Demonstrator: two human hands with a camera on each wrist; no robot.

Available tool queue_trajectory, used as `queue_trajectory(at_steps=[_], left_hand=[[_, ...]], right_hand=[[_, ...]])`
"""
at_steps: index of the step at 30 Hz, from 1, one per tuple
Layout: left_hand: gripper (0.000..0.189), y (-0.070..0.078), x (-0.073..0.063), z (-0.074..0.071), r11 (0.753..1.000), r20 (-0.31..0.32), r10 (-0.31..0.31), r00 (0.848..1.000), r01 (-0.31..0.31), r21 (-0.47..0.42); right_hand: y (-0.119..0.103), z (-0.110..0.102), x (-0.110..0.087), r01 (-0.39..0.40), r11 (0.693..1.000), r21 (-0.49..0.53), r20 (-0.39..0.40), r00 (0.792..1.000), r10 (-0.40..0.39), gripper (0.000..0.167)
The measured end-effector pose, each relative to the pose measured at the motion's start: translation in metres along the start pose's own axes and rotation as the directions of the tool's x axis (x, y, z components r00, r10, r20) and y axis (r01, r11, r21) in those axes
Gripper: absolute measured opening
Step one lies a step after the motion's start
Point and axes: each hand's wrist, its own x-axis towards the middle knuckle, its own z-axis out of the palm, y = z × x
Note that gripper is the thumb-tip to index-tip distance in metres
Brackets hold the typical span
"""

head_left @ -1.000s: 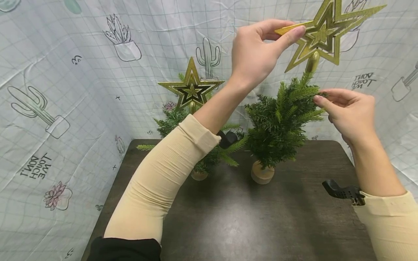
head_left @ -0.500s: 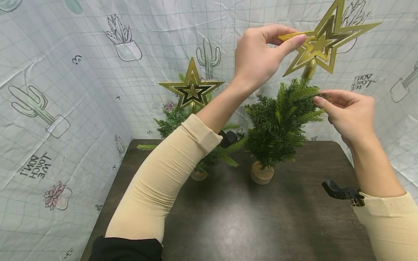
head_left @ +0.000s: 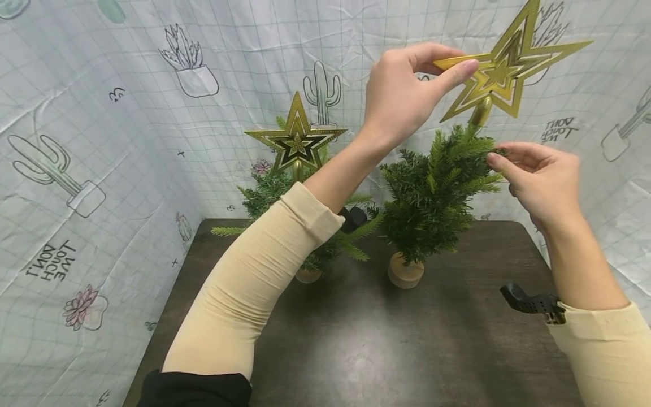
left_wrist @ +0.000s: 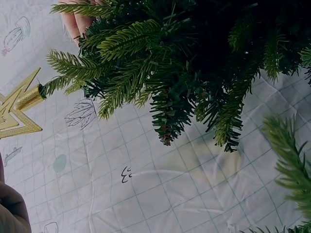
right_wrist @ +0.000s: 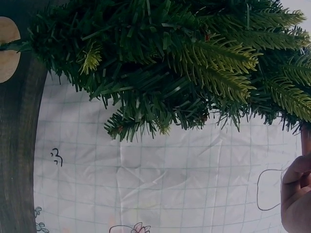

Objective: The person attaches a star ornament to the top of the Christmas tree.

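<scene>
My left hand [head_left: 402, 96] pinches one point of a gold star tree topper [head_left: 500, 70] between thumb and fingers. The topper's gold sleeve [head_left: 480, 111] sits over the tip of the right-hand small artificial Christmas tree [head_left: 432, 192], tilted to the right. Seen from the left wrist, the topper's sleeve [left_wrist: 30, 98] meets a green sprig at the treetop. With thumb and fingers, my right hand [head_left: 546, 175] pinches a branch on the right side near the top of this tree. The tree leans right over its round wooden base [head_left: 406, 271].
Partly behind my left forearm stands a second small tree [head_left: 269, 192] topped by an upright gold star [head_left: 297, 138]. Both trees are on a dark wooden table [head_left: 366, 339]. A cactus-print curtain [head_left: 244, 56] encloses the back and sides.
The star in my left hand has come down slightly, its sleeve lower on the treetop, and has turned a little. My right hand keeps its pinch on the branch.
</scene>
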Motion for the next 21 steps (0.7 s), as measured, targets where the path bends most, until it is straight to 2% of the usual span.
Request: queue_trajectory(at_steps=[7,11,17,21], left_hand=[[0.026,-0.004,-0.003,-0.002,0.999,-0.023,0.009,1.000,-0.010,-0.039],[0.026,-0.005,-0.005,-0.006,0.998,-0.045,0.015,0.999,-0.018,-0.056],[0.021,-0.007,-0.009,-0.016,0.990,-0.095,0.018,0.995,-0.032,-0.141],[0.018,-0.011,-0.015,-0.025,0.978,-0.146,0.036,0.989,-0.064,-0.196]], right_hand=[[0.001,-0.004,0.000,-0.006,1.000,-0.013,0.007,1.000,0.006,0.024],[0.003,-0.007,-0.001,0.014,0.999,0.051,0.014,1.000,-0.015,0.024],[0.004,-0.015,-0.003,0.049,0.991,0.124,-0.004,0.999,-0.048,0.020],[0.004,-0.021,-0.005,0.058,0.996,0.068,-0.025,0.998,-0.056,0.019]])
